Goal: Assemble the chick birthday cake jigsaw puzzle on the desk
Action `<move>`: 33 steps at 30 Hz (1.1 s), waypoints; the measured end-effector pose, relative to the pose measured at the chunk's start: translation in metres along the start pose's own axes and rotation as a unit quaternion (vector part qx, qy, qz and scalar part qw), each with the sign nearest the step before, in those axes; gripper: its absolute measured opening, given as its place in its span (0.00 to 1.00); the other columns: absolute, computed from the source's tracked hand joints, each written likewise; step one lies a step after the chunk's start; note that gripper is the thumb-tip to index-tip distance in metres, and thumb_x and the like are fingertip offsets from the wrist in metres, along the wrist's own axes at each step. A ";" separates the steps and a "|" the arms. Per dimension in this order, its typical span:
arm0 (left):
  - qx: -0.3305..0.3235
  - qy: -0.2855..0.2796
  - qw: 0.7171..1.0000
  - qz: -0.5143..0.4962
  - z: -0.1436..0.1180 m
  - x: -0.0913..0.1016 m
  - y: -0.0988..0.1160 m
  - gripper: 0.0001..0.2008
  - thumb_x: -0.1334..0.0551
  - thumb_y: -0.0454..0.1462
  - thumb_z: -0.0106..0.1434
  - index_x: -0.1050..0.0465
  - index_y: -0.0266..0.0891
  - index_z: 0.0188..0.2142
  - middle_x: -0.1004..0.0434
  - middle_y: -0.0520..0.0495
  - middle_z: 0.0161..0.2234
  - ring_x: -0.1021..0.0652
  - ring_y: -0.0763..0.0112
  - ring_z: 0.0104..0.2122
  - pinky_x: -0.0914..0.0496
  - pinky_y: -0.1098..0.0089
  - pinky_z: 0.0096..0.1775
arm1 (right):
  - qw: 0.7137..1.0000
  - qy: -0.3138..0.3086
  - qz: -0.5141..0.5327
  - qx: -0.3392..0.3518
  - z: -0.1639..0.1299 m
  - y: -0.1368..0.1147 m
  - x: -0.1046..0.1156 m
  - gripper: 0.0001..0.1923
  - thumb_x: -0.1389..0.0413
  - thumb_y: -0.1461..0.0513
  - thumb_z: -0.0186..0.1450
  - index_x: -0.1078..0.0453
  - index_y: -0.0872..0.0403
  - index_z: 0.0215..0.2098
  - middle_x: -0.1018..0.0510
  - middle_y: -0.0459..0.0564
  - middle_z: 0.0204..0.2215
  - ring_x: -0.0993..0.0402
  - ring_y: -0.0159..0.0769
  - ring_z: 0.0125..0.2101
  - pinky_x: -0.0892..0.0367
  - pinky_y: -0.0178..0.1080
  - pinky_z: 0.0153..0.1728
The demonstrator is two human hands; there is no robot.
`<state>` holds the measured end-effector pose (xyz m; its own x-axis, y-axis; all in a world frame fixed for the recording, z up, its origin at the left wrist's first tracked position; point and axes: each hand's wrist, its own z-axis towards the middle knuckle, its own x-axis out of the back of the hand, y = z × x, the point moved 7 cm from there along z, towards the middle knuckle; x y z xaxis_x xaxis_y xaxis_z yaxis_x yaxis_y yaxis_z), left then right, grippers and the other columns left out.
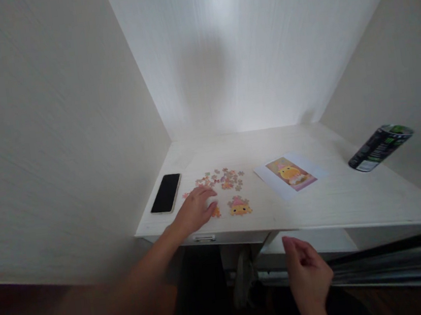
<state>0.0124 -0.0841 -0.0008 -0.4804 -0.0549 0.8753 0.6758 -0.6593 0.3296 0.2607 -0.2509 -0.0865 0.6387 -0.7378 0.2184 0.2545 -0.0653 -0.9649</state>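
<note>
My left hand [197,210] reaches over the left part of the white desk, palm down, its thumb apart from the loosely bent fingers. Beyond its fingertips lies a loose heap of small jigsaw pieces [225,178]. Partly hidden under its thumb is a small orange group of pieces [217,211]. To its right rests a joined puzzle section [239,206] showing a yellow face with eyes and a pink top. My right hand [307,268] hovers in front of the desk's front edge, fingers curled closed; whether anything is inside them is hidden.
A black-screened phone [166,193] lies at the desk's left. On the right is a paper sheet with a printed yellow character picture [290,173]. A dark drink can [380,148] stands farther right. Walls enclose the desk [339,203] on three sides; a drawer handle [204,238] sits below its edge.
</note>
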 end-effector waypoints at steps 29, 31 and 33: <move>-0.006 0.026 0.999 -0.019 -0.050 0.031 -0.018 0.10 0.44 0.36 0.66 0.23 0.41 0.40 0.21 0.45 0.42 0.22 0.68 0.43 0.27 0.63 0.48 | 0.885 -0.234 -0.165 0.366 -0.043 -0.096 -0.105 0.09 0.45 0.64 0.66 0.27 0.51 0.44 0.24 0.50 0.46 0.34 0.45 0.45 0.40 0.48 0.48; -0.004 0.034 0.999 -0.024 -0.057 0.028 -0.016 0.10 0.43 0.35 0.66 0.23 0.40 0.40 0.21 0.44 0.42 0.22 0.68 0.43 0.26 0.63 0.48 | 0.866 -0.262 -0.193 0.379 -0.045 -0.102 -0.125 0.10 0.46 0.63 0.67 0.27 0.50 0.46 0.25 0.49 0.49 0.35 0.46 0.47 0.41 0.48 0.48; -0.004 0.039 0.999 -0.028 -0.056 0.023 -0.015 0.10 0.43 0.35 0.66 0.23 0.40 0.41 0.22 0.44 0.42 0.23 0.67 0.44 0.27 0.62 0.48 | 0.849 -0.278 -0.215 0.394 -0.047 -0.105 -0.139 0.11 0.46 0.62 0.67 0.28 0.50 0.47 0.26 0.49 0.51 0.35 0.46 0.47 0.42 0.48 0.49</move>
<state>-0.0401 -0.1175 -0.0050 -0.5598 -0.0748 0.8252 0.6423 -0.6684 0.3751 0.1112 -0.1733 -0.0224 0.5516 -0.3136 0.7729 0.8183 0.3832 -0.4285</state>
